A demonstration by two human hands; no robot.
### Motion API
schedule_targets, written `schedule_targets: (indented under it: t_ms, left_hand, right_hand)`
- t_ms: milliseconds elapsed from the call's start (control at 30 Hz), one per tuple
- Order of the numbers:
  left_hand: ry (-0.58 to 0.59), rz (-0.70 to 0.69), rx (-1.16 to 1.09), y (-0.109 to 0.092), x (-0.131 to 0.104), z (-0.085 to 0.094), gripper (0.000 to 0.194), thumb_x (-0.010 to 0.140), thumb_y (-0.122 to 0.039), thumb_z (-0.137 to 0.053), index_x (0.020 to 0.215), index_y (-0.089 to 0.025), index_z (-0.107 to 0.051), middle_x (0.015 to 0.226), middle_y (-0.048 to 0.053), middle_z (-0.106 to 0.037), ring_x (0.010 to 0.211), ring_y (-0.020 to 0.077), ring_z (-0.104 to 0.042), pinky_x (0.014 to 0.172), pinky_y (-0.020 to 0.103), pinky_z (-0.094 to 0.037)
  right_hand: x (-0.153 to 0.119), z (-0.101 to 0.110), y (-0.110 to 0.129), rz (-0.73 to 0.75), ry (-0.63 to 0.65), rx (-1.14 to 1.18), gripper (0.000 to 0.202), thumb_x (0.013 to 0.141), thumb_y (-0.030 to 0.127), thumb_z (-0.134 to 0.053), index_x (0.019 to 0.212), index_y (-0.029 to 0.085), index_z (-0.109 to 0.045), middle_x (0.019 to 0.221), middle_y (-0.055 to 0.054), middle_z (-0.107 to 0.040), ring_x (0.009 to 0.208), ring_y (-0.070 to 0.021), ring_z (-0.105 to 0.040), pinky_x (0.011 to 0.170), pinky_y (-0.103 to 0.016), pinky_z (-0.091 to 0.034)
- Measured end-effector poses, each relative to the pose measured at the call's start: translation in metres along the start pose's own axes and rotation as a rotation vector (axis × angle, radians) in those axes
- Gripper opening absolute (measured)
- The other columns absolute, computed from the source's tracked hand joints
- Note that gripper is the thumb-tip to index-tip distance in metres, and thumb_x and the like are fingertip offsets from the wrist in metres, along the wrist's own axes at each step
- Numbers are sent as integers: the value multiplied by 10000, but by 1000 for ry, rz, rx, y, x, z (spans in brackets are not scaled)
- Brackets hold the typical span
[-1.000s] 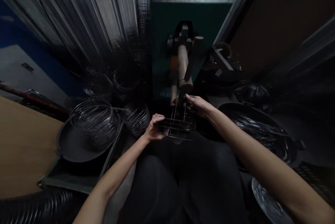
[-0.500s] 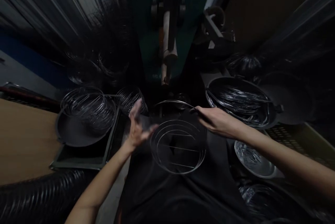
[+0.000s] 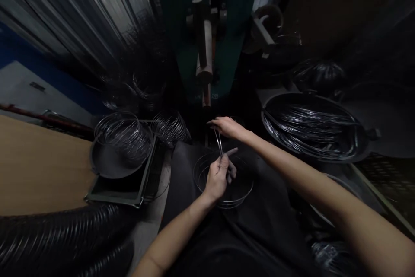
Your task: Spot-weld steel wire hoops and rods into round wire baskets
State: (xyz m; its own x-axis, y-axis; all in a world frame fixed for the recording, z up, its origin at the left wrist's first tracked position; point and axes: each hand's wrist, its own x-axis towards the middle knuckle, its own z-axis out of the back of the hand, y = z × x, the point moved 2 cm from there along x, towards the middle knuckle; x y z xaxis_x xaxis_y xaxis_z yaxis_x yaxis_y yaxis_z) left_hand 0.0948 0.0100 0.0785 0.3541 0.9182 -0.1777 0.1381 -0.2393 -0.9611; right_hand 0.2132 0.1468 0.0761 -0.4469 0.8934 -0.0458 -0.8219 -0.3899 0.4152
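Note:
My right hand [image 3: 228,126] grips the upper end of some thin metal wire [image 3: 219,142] below the machine's tip. Lower down, my left hand [image 3: 220,175] closes its thumb and some fingers around the same wire, while its index finger points out to the right. Several wire rings [image 3: 238,200] lie on the dark cloth [image 3: 259,229] over my lap, partly hidden behind my left hand. Whether the held wire is one ring seen edge-on or a few strands, I cannot tell.
A green machine [image 3: 223,56] with a rod pointing down stands ahead. To the left, coiled wire [image 3: 121,132] rests in a black bowl [image 3: 112,167] over a green crate [image 3: 113,199]. On the right, a large pan [image 3: 264,110] holds many wires [image 3: 308,125].
My left hand has moved right and closed on the wire. My right hand has moved left, and the wire it holds has turned from a wide arc to nearly upright.

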Motion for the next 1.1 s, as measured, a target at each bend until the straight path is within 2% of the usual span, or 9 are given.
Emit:
schedule_targets:
  t_ms: [167, 300, 467, 633, 767, 833, 933, 1033, 1100]
  left_hand:
    - [142, 63, 69, 9, 3, 13, 572, 911, -514, -363, 1298, -117, -500, 773, 60, -662, 674, 129, -581, 700, 261, -460]
    - [307, 95, 189, 7, 9, 12, 499, 896, -474, -436, 1250, -141, -551, 894, 77, -691, 764, 145, -614, 805, 292, -464]
    - [286, -25, 371, -17, 38, 23, 345, 873, -389, -511, 1049, -136, -667, 1011, 71, -672, 974, 178, -589, 902, 288, -422]
    - [439, -55, 460, -24, 69, 30, 340, 869, -370, -514, 1026, -111, -669, 1025, 62, -661, 986, 169, -584, 909, 264, -417]
    - [542, -27, 511, -24, 78, 22, 344, 876, -394, -487, 1015, -142, -676, 1014, 33, -666, 983, 166, -593, 896, 258, -431]
    - [523, -71, 595, -24, 68, 27, 332, 891, -384, -459, 1043, -175, -668, 1031, 30, -654, 991, 175, -591, 894, 278, -435]
    - [390, -206, 778, -11, 27, 47, 381, 897, -416, -441, 1193, -224, -583, 1078, 61, -604, 1018, 205, -565, 918, 351, -425]
    - [339, -303, 1019, 30, -23, 64, 651, 769, -485, -614, 1340, -238, -425, 1228, 130, -490, 1158, 293, -452, 975, 475, -365]
    - [309, -376, 1167, 64, -42, 72, 637, 729, -398, -661, 1313, -270, -443, 1262, 130, -445, 1197, 321, -390, 1006, 539, -293]
  right_hand:
    - [6, -11, -33, -68, -21, 138, 389, 911, 173, -463, 1293, 199, -535, 1065, -67, -675, 933, -190, -648, 830, -272, -489]
    - [10, -10, -44, -44, -45, 186, 394, 907, 198, -472, 1297, 211, -531, 1166, -66, -632, 1047, -209, -607, 898, -300, -470]
    - [-45, -4, -33, -214, -160, 109, 450, 892, 249, -471, 1331, 147, -488, 1200, -141, -598, 1081, -285, -574, 928, -418, -444]
    - [-119, -31, 13, -163, 352, 764, 443, 842, 509, -508, 1078, 165, -657, 903, -73, -688, 844, -232, -636, 763, -340, -506]
    - [-129, -54, 30, -350, 416, 969, 488, 785, 592, -538, 840, 123, -661, 648, -56, -631, 553, -161, -577, 566, -286, -470]
    - [-127, -53, 28, -331, 413, 941, 447, 773, 580, -561, 770, 144, -654, 662, -50, -626, 558, -154, -571, 580, -285, -468]
    - [-127, -39, 21, -270, 337, 909, 358, 736, 540, -625, 765, 186, -672, 814, -53, -653, 757, -190, -610, 704, -297, -490]
    - [-131, -31, 25, -343, 350, 1017, 363, 688, 538, -666, 782, 187, -673, 827, -51, -652, 675, -171, -594, 597, -280, -496]
    - [-129, -31, 32, -384, 347, 1091, 387, 662, 534, -688, 809, 177, -666, 790, -45, -638, 578, -141, -553, 492, -256, -464]
